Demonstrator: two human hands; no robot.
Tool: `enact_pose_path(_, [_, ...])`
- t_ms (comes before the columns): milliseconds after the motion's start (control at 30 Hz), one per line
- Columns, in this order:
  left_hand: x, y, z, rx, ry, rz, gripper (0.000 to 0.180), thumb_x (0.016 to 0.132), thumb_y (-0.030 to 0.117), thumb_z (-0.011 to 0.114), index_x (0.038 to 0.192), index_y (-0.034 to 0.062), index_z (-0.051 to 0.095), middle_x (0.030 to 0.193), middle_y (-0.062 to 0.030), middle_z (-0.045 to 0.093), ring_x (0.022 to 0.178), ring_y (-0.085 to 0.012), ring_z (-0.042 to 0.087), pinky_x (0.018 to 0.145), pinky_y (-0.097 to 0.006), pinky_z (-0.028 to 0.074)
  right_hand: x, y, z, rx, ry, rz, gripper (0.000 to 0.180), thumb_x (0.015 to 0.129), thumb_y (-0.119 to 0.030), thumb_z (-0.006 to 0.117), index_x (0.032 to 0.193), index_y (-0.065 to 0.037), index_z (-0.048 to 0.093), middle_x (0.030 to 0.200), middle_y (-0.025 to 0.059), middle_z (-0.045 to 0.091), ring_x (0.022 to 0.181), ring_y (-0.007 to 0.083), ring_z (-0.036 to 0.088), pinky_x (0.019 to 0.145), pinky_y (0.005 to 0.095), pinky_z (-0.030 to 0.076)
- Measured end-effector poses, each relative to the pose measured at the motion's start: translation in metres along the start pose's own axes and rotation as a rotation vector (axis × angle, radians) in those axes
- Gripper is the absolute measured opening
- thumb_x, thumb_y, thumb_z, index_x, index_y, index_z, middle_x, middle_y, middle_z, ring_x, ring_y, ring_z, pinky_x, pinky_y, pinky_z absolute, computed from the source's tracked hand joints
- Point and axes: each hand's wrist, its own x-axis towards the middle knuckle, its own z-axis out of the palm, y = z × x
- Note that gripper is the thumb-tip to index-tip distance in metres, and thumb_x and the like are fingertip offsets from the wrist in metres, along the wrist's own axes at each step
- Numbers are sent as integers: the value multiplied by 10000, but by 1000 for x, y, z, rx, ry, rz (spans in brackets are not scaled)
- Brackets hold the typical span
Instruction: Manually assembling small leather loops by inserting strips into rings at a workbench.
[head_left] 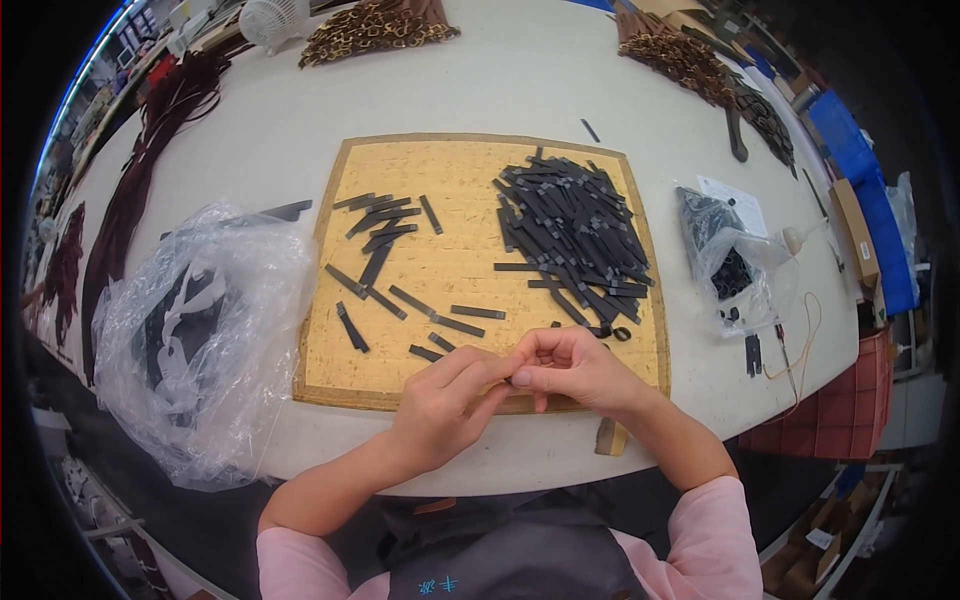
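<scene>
Both my hands meet over the front edge of a tan, cork-like board [470,365]. The fingertips of my left hand [445,405] and my right hand [590,375] are pinched together. A tiny dark bit shows between them, too covered to name. Just beyond my right hand lie small black rings [622,333]. A large heap of short black strips [575,225] covers the board's right side. Looser black strips [380,220] are scattered over its left side, some with a greyish end. One short strip [425,353] lies close to my left hand.
A clear plastic bag [205,350] with dark contents bulges at the left. On the right, a smaller bag of black pieces [730,265] lies near a thin tool with a cord [790,370]. Brown straps with gold-coloured hardware [375,35] and a white fan [272,22] stand at the back.
</scene>
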Motion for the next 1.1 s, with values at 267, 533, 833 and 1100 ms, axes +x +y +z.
enact_pose_path(267, [-2,-4,11,155,42,57,368,767,-53,777,1100,40,651,951,-99,698,811,-261,704,657,-333,564,0,16,4,-20,79,-48,111,977,-149,678,970,-52,625,850,-1,651,666,41,567,608,189,470])
enact_pose_path(533, [-2,-9,6,102,41,4,337,785,-46,774,1083,36,639,980,-108,695,834,-272,702,681,-343,567,-4,3,-7,-88,43,-75,198,983,-177,685,1081,-5,684,921,13,686,775,61,613,699,206,502])
enact_pose_path(833, [5,-3,-8,96,92,-32,315,809,-40,757,1105,33,676,962,-116,697,794,-258,703,653,-331,565,-33,-23,-36,-649,303,-271,91,862,-63,764,911,-7,711,823,-4,662,734,63,600,670,236,477])
enact_pose_path(1100, [37,97,-53,-139,-277,653,242,718,-60,757,918,75,746,999,-49,705,746,-185,697,610,-270,570,-46,-47,-42,-955,512,-251,72,854,-39,740,847,-8,675,751,-15,643,677,52,550,630,222,432])
